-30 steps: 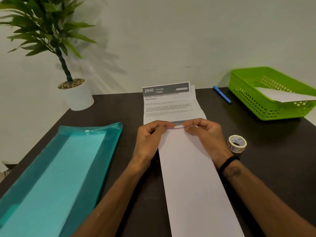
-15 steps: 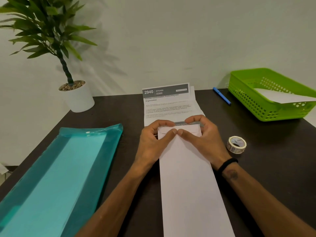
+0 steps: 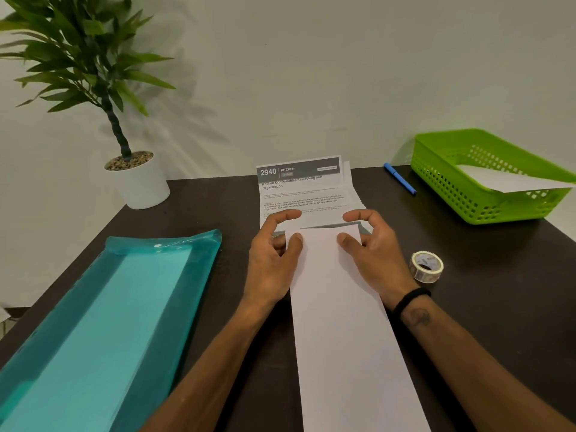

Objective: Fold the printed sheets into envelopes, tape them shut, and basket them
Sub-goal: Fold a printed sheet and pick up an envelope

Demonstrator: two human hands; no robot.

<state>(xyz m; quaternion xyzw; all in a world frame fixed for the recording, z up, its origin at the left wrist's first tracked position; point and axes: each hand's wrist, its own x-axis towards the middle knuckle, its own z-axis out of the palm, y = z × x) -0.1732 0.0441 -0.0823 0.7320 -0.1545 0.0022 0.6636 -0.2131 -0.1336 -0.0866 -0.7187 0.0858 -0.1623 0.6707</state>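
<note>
A printed sheet headed "2940 KITCHEN" lies at the table's middle, its top part creased upward. Its long blank side is folded up toward the print and runs down to the near edge. My left hand presses the fold's left top corner with the thumb, fingers spread. My right hand presses the right top corner the same way. A roll of clear tape lies just right of my right wrist. A green basket at the back right holds a white folded sheet.
A teal plastic sleeve with teal paper fills the left of the dark table. A potted plant in a white pot stands at the back left. A blue pen lies left of the basket. A wall is right behind.
The hands laid the folded edge down flat, then slid apart from the middle toward the two corners, fingers opening as they moved outward.
</note>
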